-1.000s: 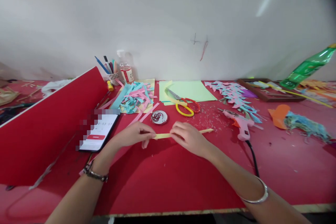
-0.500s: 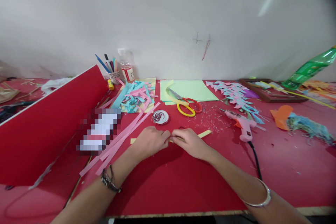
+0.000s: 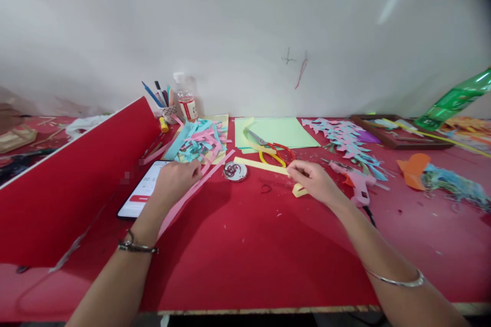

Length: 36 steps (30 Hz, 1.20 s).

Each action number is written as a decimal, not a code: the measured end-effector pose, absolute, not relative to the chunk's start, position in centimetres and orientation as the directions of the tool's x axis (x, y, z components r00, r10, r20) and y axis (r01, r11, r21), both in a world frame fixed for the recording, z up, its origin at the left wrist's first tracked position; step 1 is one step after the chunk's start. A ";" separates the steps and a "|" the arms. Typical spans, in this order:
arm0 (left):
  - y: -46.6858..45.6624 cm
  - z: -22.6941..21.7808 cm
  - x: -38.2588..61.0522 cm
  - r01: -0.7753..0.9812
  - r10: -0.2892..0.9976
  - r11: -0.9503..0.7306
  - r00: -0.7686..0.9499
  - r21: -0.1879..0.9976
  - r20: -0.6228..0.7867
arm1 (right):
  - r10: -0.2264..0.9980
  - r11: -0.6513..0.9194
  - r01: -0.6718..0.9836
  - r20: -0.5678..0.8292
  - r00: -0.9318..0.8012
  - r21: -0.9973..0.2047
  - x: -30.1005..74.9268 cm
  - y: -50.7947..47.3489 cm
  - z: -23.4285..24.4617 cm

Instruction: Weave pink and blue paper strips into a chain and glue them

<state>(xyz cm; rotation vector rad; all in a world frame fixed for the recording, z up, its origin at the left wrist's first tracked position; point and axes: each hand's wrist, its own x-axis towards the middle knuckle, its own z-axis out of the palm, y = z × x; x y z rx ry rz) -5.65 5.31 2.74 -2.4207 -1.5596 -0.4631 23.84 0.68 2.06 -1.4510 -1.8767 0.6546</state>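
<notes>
My right hand (image 3: 315, 182) pinches a long yellow paper strip (image 3: 258, 164) that stretches left towards a small round tin (image 3: 235, 171); the strip's other end curls under my palm. My left hand (image 3: 177, 180) rests with fingers curled on long pink paper strips (image 3: 194, 188) beside a phone (image 3: 144, 189) lying screen up. A pile of blue and pink paper strips (image 3: 197, 139) lies just beyond my left hand.
Scissors with yellow and red handles (image 3: 270, 152) lie on light green sheets (image 3: 280, 131). A pink glue gun (image 3: 355, 181) sits right of my right hand. A red board (image 3: 69, 184) leans at left. A pen cup (image 3: 166, 110), a bottle (image 3: 186, 102), paper cutouts (image 3: 343, 138) and a tray (image 3: 395, 135) stand behind.
My hands have parted. The right hand carried the yellow strip to the right and away from me; the left moved left onto the pink strips, uncovering the phone.
</notes>
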 end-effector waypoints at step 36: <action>4.3 2.0 -6.3 -0.005 0.677 -0.090 0.733 0.996 0.065 | 0.936 0.181 0.961 0.338 -0.103 -0.209 23.8 1.3 0.9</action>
